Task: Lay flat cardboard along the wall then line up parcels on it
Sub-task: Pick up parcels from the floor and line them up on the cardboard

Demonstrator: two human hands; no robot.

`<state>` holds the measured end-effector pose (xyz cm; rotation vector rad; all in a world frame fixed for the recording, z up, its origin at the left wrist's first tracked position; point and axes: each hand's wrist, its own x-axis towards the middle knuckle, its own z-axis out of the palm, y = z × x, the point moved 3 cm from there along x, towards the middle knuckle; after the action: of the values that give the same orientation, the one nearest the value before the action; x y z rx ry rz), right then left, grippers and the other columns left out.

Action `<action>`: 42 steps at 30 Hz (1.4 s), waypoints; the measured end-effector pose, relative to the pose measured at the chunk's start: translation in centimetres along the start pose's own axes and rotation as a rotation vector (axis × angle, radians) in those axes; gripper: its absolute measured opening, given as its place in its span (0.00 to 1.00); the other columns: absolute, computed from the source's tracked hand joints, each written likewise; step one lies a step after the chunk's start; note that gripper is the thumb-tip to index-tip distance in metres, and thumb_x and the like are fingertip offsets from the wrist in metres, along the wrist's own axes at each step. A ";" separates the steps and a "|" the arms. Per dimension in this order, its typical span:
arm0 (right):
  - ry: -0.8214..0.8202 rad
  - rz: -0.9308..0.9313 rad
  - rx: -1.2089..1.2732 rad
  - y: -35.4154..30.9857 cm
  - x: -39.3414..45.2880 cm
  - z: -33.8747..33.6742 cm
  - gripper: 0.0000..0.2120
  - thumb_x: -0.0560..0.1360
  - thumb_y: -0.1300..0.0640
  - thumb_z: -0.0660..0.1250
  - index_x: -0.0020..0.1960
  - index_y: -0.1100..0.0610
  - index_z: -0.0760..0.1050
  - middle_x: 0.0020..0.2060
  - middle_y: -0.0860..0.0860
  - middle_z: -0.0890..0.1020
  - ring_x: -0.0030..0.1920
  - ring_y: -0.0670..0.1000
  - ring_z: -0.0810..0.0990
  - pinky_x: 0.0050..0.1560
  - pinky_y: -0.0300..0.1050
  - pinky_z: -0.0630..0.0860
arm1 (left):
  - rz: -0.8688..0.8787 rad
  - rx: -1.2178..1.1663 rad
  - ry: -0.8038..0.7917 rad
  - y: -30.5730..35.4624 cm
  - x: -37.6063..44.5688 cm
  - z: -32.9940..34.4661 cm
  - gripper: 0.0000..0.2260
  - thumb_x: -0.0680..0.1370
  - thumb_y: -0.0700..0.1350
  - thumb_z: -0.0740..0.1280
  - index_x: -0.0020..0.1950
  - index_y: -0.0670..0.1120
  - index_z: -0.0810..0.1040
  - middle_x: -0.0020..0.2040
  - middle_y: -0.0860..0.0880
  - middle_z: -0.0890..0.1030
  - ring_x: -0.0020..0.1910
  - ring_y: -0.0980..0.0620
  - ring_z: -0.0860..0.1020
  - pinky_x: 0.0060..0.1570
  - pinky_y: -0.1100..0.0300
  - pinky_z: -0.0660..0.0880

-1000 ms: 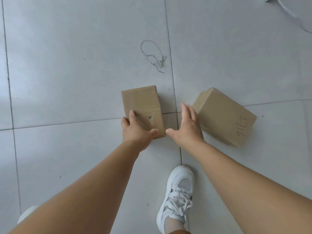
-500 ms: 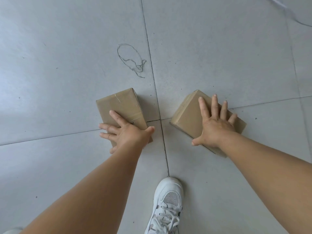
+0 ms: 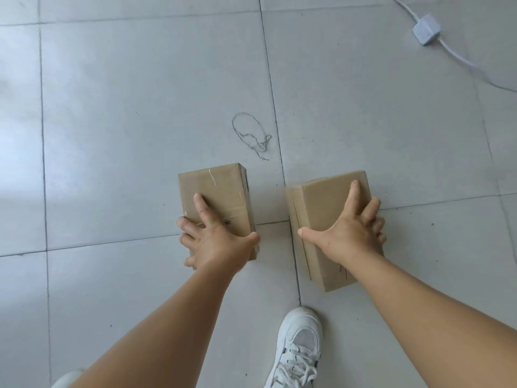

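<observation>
A person bends over a pale tiled floor point(image 3: 117, 88), one hand on each of two small brown parcels that sit side by side, apart, with a dark grout line running between them toward the person's white shoe point(image 3: 296, 351). The left hand point(image 3: 215, 242) lies on the near end of the left parcel point(image 3: 214, 191); its forefinger points up the top face, its thumb hooks the right edge and its other fingers curl over the left edge, so it grips the parcel across its width. The right hand point(image 3: 347, 233) spans the right parcel point(image 3: 321, 208) the same way, thumb stretched to the left top edge, forefinger lying along the top, remaining fingers wrapped down the right side. Both parcels have their long axes running away from the person, nearly parallel, the right one tilted a little. Each hand sits directly over its own parcel, so neither needs to reach across. No flat cardboard and no wall are in view, so the parcels appear to need lifting and carrying elsewhere. A loop of thin string point(image 3: 251, 134) lies on the floor just beyond the left parcel, and a white cable with a small box point(image 3: 426, 28) crosses the far right corner.
</observation>
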<state>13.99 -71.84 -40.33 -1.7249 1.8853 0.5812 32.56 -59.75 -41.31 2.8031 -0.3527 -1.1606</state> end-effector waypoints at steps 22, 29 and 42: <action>0.189 -0.396 0.286 -33.2 -37.1 -21.2 0.63 0.56 0.33 0.75 0.74 0.43 0.34 0.72 0.53 0.47 0.66 0.60 0.62 0.63 0.58 0.65 | 0.041 -0.476 0.373 -13.0 -13.4 -48.5 0.56 0.60 0.58 0.76 0.73 0.66 0.38 0.73 0.49 0.45 0.70 0.46 0.54 0.66 0.41 0.62; 0.184 -0.521 0.287 -41.7 -52.5 -23.6 0.63 0.58 0.34 0.76 0.74 0.45 0.33 0.72 0.54 0.47 0.66 0.61 0.61 0.64 0.60 0.64 | 0.013 -0.521 0.481 -22.2 -18.4 -61.6 0.56 0.61 0.58 0.75 0.73 0.64 0.37 0.73 0.47 0.45 0.70 0.43 0.54 0.66 0.42 0.60; 0.073 -0.963 0.165 -51.9 -71.3 -20.5 0.62 0.55 0.34 0.75 0.73 0.44 0.35 0.67 0.53 0.53 0.61 0.61 0.64 0.60 0.60 0.66 | -0.304 -0.758 0.687 -39.9 -26.7 -68.9 0.57 0.60 0.60 0.76 0.74 0.63 0.36 0.74 0.46 0.42 0.72 0.41 0.50 0.66 0.39 0.59</action>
<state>68.00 -34.63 22.08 -2.2506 0.8930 -0.0197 70.04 -15.08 19.09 2.3679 0.4791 -0.1936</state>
